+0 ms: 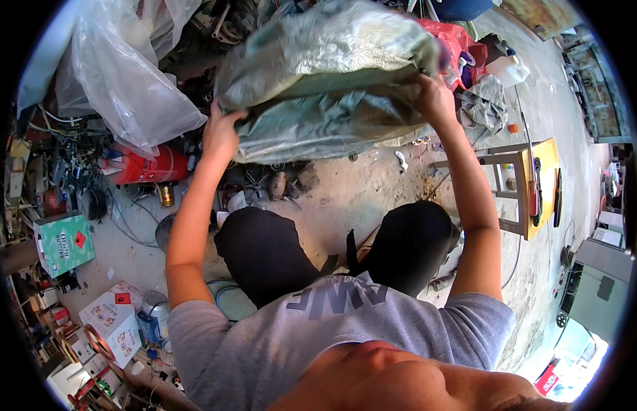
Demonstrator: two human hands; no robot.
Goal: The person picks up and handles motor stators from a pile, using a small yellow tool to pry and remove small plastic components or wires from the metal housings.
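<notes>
Grey-green sack (318,130): upper surface motion-blurred; interior in deep shadow between the folds, contents not determinable. Left grip (221,135): fingers partly hidden behind the material. Right grip (435,99): fingertips likewise obscured at the sack's edge. Clear plastic bag (130,82) cut off by the upper picture edge; blue container (462,8) also truncated there. Small parts (48,164) along the left rim too small and crowded to identify. Doorway-like bright area (584,370) at lower right overexposed, detail lost.
</notes>
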